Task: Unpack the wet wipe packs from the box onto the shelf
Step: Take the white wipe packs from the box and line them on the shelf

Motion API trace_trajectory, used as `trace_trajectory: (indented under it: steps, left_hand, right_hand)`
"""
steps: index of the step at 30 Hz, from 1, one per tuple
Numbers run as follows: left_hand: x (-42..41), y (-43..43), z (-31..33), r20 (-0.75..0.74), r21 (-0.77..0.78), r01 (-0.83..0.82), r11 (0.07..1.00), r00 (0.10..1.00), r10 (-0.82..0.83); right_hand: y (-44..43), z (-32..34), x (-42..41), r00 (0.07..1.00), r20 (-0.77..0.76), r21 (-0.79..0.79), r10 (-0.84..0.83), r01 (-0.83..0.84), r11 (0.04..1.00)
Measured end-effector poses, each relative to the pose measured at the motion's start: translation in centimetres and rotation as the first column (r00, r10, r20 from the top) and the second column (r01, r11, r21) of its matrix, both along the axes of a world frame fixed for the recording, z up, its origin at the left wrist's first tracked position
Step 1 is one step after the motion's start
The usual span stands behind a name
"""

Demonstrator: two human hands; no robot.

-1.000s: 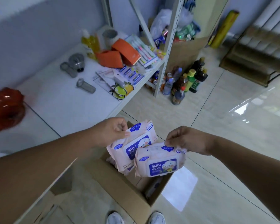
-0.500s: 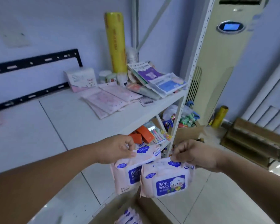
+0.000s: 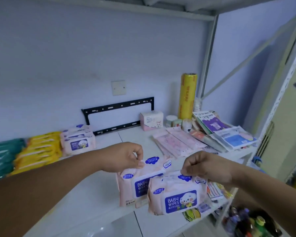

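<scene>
My left hand (image 3: 125, 157) pinches the top edge of a pink baby wipes pack (image 3: 132, 183) that hangs in front of the white shelf (image 3: 92, 190). My right hand (image 3: 207, 165) pinches the top of a second pink baby wipes pack (image 3: 176, 195), which hangs lower and partly covers the first. A stack of the same pink packs (image 3: 78, 141) lies at the back left of the shelf. The box is out of view.
Yellow packs (image 3: 39, 151) and green packs (image 3: 2, 154) lie left of the pink stack. Pink flat packets (image 3: 176, 142), a tissue pack (image 3: 151, 120), a yellow film roll (image 3: 187, 95) and leaflets (image 3: 225, 132) fill the shelf's right side. Bottles (image 3: 249, 223) stand low at the right.
Both hands have lifted the two packs from above the box up to the level of the upper shelf. The view has swung up, so the box has dropped out of sight.
</scene>
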State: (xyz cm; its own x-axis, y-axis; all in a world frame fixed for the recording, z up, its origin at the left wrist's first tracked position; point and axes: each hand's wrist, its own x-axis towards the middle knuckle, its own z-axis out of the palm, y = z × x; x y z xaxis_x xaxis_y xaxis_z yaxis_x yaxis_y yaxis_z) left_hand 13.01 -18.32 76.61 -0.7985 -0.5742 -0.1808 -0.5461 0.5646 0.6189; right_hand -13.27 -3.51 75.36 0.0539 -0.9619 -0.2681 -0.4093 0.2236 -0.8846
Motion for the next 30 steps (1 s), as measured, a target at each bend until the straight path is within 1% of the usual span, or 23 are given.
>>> trace_trajectory:
  steps: [3, 7, 11, 15, 17, 20, 25, 30]
  left_hand:
    - [4.1, -1.9, 0.7, 0.008, -0.029, -0.048, 0.998, 0.999, 0.048]
    - [9.6, -4.8, 1.4, 0.033, -0.072, -0.085, 0.994, 0.996, 0.088]
    - [14.9, -8.0, 1.6, 0.071, -0.133, -0.129, 0.983, 0.988, 0.14]
    - [18.8, -11.0, 1.1, 0.046, -0.174, -0.185, 0.967, 0.98, 0.196]
    - [20.0, -12.6, 0.5, 0.034, -0.176, -0.217, 0.96, 0.974, 0.226]
    - [20.9, -14.8, -0.7, 0.026, -0.137, -0.25, 0.958, 0.966, 0.256]
    - [20.5, -18.0, -2.4, 0.039, -0.121, -0.246, 0.962, 0.967, 0.252]
    - [19.6, -21.8, -4.2, 0.075, -0.118, -0.288, 0.95, 0.952, 0.297]
  right_hand:
    - [-3.1, 1.0, 3.6, 0.998, -0.037, -0.004, 0.055, -0.055, 0.998]
    - [-7.0, 1.5, 8.8, 0.995, -0.032, 0.008, 0.093, -0.093, 0.996]
    - [-11.2, 1.3, 13.7, 0.991, -0.089, 0.006, 0.104, -0.104, 0.995]
    - [-15.1, 0.9, 17.8, 0.989, -0.111, -0.016, 0.101, -0.104, 0.994]
    - [-16.9, 0.4, 19.0, 0.988, -0.113, -0.003, 0.102, -0.103, 0.995]
    - [-19.2, -0.2, 20.0, 0.988, -0.108, 0.025, 0.111, -0.108, 0.994]
    - [-23.8, -1.8, 19.9, 0.978, -0.163, 0.051, 0.131, -0.125, 0.991]
    - [-28.8, -4.3, 19.7, 0.98, -0.12, 0.065, 0.161, -0.154, 0.986]
